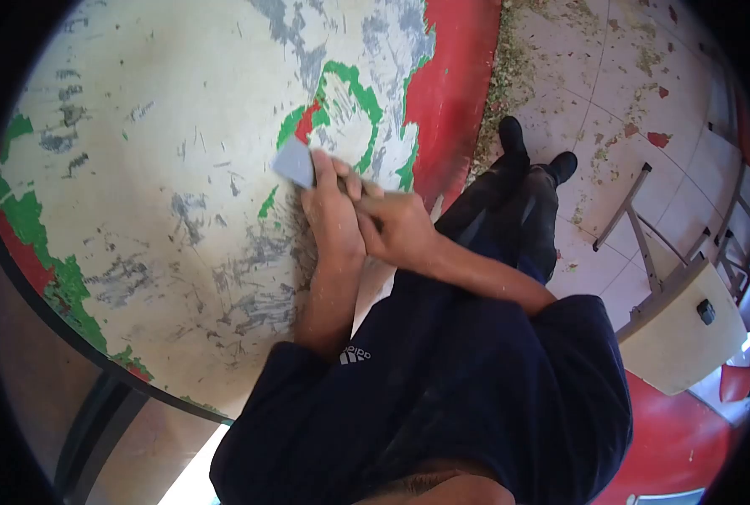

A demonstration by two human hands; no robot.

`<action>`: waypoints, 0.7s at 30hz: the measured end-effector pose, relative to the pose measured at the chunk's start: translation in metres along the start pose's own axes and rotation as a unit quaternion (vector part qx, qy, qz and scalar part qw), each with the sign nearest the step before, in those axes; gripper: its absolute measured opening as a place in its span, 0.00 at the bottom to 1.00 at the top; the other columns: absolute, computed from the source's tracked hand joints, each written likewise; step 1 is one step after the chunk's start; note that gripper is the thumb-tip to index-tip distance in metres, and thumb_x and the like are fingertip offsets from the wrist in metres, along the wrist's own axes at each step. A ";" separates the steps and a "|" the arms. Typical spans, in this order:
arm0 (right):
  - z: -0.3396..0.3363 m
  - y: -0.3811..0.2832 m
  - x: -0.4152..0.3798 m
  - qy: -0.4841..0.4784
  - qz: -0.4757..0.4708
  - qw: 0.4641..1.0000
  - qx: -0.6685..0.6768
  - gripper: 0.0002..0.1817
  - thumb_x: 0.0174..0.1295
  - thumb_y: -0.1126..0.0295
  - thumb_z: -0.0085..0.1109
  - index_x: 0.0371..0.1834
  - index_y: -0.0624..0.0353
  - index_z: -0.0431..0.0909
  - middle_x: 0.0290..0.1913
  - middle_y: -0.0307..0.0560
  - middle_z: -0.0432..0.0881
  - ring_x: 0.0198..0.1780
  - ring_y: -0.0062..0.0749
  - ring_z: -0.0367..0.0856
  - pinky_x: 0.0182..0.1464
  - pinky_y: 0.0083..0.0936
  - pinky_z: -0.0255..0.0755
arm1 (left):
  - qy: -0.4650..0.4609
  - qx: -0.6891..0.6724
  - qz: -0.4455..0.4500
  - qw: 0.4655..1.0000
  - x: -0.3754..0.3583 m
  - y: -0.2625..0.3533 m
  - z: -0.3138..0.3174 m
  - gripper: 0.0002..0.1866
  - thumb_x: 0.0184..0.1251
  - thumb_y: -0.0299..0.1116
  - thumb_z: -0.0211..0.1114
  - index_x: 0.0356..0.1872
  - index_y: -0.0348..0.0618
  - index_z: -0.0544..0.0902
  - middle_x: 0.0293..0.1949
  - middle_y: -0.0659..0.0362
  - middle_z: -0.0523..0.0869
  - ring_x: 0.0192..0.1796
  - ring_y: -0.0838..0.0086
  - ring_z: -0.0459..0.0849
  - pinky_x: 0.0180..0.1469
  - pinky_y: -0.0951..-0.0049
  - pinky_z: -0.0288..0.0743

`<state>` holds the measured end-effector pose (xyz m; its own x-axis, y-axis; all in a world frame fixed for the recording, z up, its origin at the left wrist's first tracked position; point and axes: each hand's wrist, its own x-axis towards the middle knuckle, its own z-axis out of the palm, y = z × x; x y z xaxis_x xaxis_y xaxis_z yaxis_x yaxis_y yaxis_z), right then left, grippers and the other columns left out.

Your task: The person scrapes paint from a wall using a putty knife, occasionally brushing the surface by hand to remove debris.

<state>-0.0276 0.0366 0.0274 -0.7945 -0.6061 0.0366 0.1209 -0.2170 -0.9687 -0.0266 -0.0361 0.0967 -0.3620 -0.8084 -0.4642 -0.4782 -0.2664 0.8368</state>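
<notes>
A scraper (294, 163) with a wide flat grey blade lies against a worn cream surface (139, 194) with patches of green and red paint. My left hand (333, 210) is closed round the scraper close to its blade, with fingers over the handle. Behind it, my right hand (402, 225) is wrapped round the rear of the handle, touching the left hand. Beside the blade is a small strip of red paint (307, 124), and a curved green patch (360, 88) runs just beyond it. Grey scratched marks cover much of the surface.
A red band (459, 76) edges the surface on the right. Paint flakes and crumbs lie over the tiled floor (593, 135) near my shoes (512, 135). At the right stands a cream chair (669, 337) with metal legs and a small dark object (705, 311) on it.
</notes>
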 end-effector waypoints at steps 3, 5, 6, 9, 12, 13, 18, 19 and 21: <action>-0.005 -0.009 -0.022 -0.005 0.041 0.999 0.028 0.04 0.52 0.74 0.57 0.28 0.62 0.79 0.18 0.56 0.76 0.21 0.52 0.77 0.25 0.40 0.70 | -0.001 0.011 -0.025 1.000 -0.006 -0.004 -0.001 0.17 0.75 0.45 0.48 0.28 0.46 0.67 0.18 0.64 0.65 0.18 0.76 0.66 0.24 0.72 0.72; -0.005 -0.008 -0.016 -0.017 0.038 0.999 0.013 0.05 0.52 0.73 0.57 0.30 0.61 0.80 0.20 0.57 0.77 0.22 0.52 0.78 0.25 0.39 0.72 | 0.006 0.009 -0.031 0.999 -0.003 -0.007 -0.005 0.18 0.74 0.46 0.48 0.27 0.47 0.67 0.16 0.64 0.64 0.18 0.73 0.69 0.25 0.72 0.71; -0.003 -0.005 -0.004 -0.015 0.022 1.000 -0.001 0.05 0.52 0.73 0.58 0.31 0.60 0.81 0.20 0.57 0.77 0.22 0.51 0.78 0.25 0.38 0.72 | -0.002 0.004 -0.003 1.000 0.007 0.001 0.001 0.18 0.75 0.45 0.47 0.27 0.45 0.66 0.17 0.63 0.64 0.17 0.75 0.66 0.24 0.72 0.72; -0.004 -0.012 0.012 -0.008 0.020 1.000 0.006 0.05 0.52 0.72 0.58 0.30 0.59 0.81 0.20 0.57 0.77 0.22 0.51 0.78 0.26 0.39 0.73 | -0.013 0.008 0.017 1.000 0.011 0.026 0.015 0.18 0.75 0.44 0.46 0.27 0.44 0.67 0.16 0.62 0.66 0.17 0.73 0.69 0.24 0.70 0.72; -0.008 -0.008 -0.019 -0.017 0.058 0.998 0.020 0.05 0.51 0.72 0.57 0.27 0.60 0.80 0.19 0.57 0.76 0.22 0.52 0.78 0.26 0.40 0.72 | 0.026 0.025 -0.049 0.998 -0.012 -0.004 0.003 0.18 0.75 0.45 0.46 0.27 0.44 0.67 0.15 0.63 0.64 0.16 0.72 0.69 0.24 0.70 0.71; -0.012 -0.005 -0.017 -0.024 0.053 0.998 0.006 0.05 0.52 0.72 0.57 0.28 0.60 0.80 0.19 0.57 0.76 0.22 0.52 0.78 0.26 0.40 0.72 | 0.021 0.014 -0.050 0.998 -0.007 -0.008 0.004 0.18 0.75 0.45 0.46 0.27 0.44 0.67 0.15 0.63 0.64 0.17 0.72 0.69 0.24 0.70 0.71; -0.012 -0.004 -0.013 -0.016 0.053 0.998 0.009 0.04 0.52 0.74 0.57 0.28 0.60 0.81 0.20 0.58 0.77 0.23 0.52 0.78 0.27 0.40 0.72 | 0.022 -0.022 -0.053 0.998 -0.001 -0.009 0.005 0.19 0.76 0.45 0.46 0.26 0.44 0.67 0.16 0.63 0.64 0.17 0.74 0.68 0.25 0.71 0.71; -0.010 -0.009 -0.016 -0.006 0.053 0.998 0.023 0.04 0.52 0.74 0.57 0.28 0.61 0.80 0.21 0.58 0.76 0.23 0.53 0.78 0.27 0.40 0.72 | 0.023 -0.030 -0.059 0.998 -0.004 -0.009 0.000 0.19 0.76 0.45 0.46 0.26 0.44 0.67 0.16 0.63 0.65 0.17 0.74 0.68 0.25 0.71 0.71; -0.011 -0.012 -0.011 -0.022 0.076 0.997 0.022 0.04 0.52 0.74 0.57 0.28 0.61 0.80 0.20 0.59 0.76 0.24 0.53 0.78 0.27 0.40 0.72 | 0.030 -0.004 -0.043 0.999 -0.003 -0.005 0.003 0.18 0.76 0.45 0.46 0.27 0.44 0.67 0.16 0.63 0.64 0.17 0.74 0.68 0.25 0.71 0.72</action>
<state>-0.0269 0.0539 0.0363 -0.7382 -0.6675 -0.0978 0.2650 -0.1535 -0.9520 -0.0257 -0.0308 0.0926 -0.2711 -0.8117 -0.5174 -0.4995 -0.3408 0.7965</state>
